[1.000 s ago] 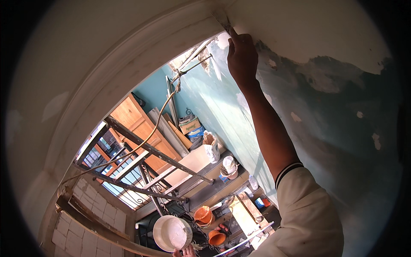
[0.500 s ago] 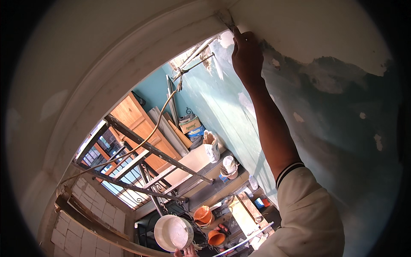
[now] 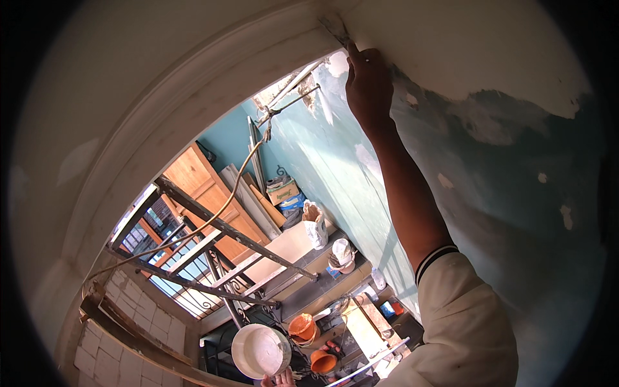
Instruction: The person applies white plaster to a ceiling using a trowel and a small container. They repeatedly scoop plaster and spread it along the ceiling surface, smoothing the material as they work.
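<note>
My right hand (image 3: 370,84) is raised high, its fingers wrapped round a putty knife (image 3: 335,29). The knife's blade lies in the corner where the pale moulded edge meets the off-white plaster, above the blue-green wall (image 3: 477,168). Low in the view, my left hand (image 3: 280,379) grips the rim of a round whitish tub (image 3: 260,351); only its fingers show. Pale residue coats the inside of the tub, which is tilted toward me.
A wooden ladder (image 3: 219,222) stands at the left, with a cable (image 3: 222,209) hanging across it. Far below are orange buckets (image 3: 303,327), a white sack (image 3: 314,226), a plank (image 3: 364,329) and steps (image 3: 309,290). A wooden door panel (image 3: 205,187) leans at the back.
The putty knife's blade shows more fully now, and my right hand has shifted slightly left and down. My left hand still holds the tub.
</note>
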Demonstrator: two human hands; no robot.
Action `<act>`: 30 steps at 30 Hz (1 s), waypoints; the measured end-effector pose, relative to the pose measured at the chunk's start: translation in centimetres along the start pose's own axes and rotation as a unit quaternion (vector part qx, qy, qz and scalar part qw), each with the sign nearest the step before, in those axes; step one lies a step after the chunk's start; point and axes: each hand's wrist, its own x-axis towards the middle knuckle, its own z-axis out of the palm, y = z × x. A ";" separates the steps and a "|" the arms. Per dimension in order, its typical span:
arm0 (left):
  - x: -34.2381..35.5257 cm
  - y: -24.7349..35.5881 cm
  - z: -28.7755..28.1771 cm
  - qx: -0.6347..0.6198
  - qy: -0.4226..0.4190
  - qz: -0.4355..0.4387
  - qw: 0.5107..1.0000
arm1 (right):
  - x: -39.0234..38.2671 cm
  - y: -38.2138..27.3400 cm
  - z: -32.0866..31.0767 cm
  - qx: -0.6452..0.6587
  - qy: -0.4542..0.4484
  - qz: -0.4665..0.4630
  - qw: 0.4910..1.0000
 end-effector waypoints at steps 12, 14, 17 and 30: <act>0.3 -0.5 -0.1 -0.021 0.016 -0.008 1.000 | 0.6 -0.2 -0.5 0.065 0.015 -0.029 0.997; 1.0 -0.3 -1.4 -0.054 0.003 -0.045 0.998 | 1.3 -0.1 -0.3 0.034 0.020 -0.034 0.999; 1.5 -1.1 -1.8 -0.040 0.004 -0.018 0.999 | 1.1 -0.3 -0.1 0.017 -0.001 -0.037 0.999; -0.1 -1.7 -0.2 -0.013 0.028 0.001 1.000 | 2.1 0.4 0.4 0.009 0.050 -0.064 0.997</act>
